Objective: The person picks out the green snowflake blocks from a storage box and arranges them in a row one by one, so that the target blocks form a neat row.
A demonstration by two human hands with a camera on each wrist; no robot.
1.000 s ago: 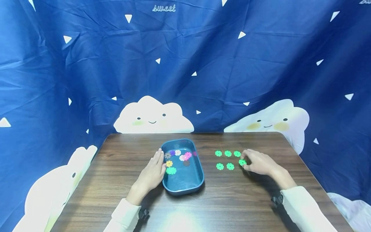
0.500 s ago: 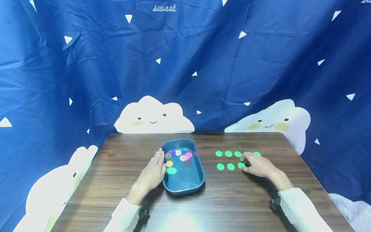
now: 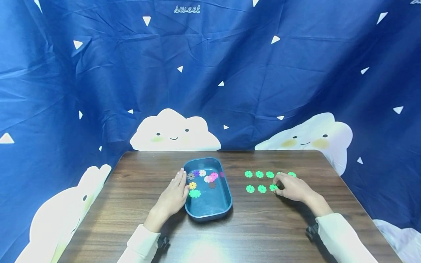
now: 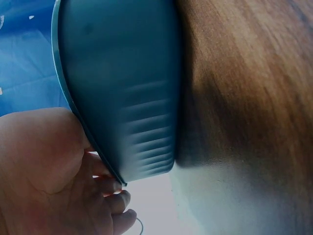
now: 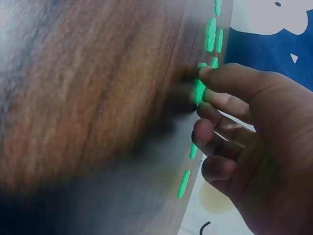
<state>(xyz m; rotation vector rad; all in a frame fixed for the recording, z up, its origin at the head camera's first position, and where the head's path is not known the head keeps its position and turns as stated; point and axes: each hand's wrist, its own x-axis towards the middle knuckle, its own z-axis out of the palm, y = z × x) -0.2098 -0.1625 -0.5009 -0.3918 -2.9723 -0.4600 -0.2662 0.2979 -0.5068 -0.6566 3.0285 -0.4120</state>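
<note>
In the head view my left hand (image 3: 171, 194) lies along the left rim of a blue tray (image 3: 208, 216), its fingers straight and touching the edge. The left wrist view has the palm against the outside of the tray wall (image 4: 117, 63). My right hand (image 3: 294, 187) pinches a green flower-shaped plastic disc (image 3: 273, 187) between thumb and fingertips, at the right end of the front row on the table. Seen from the right wrist, this disc (image 5: 200, 88) is near edge-on, at the tabletop. Behind it runs a back row of similar green discs (image 3: 259, 174), partly hidden by my hand.
Inside the tray lie several flower discs: a green one (image 3: 194, 193), a yellow one (image 3: 192, 185), a pink one (image 3: 214, 175), and grey, purple, white and brown ones. The brown wooden table (image 3: 263, 233) ends at a blue cloud-printed curtain (image 3: 210, 73).
My right hand has moved slightly left and toward me, bringing its disc down into line with the front row. A back-row disc now shows beyond the hand. My left hand stays put.
</note>
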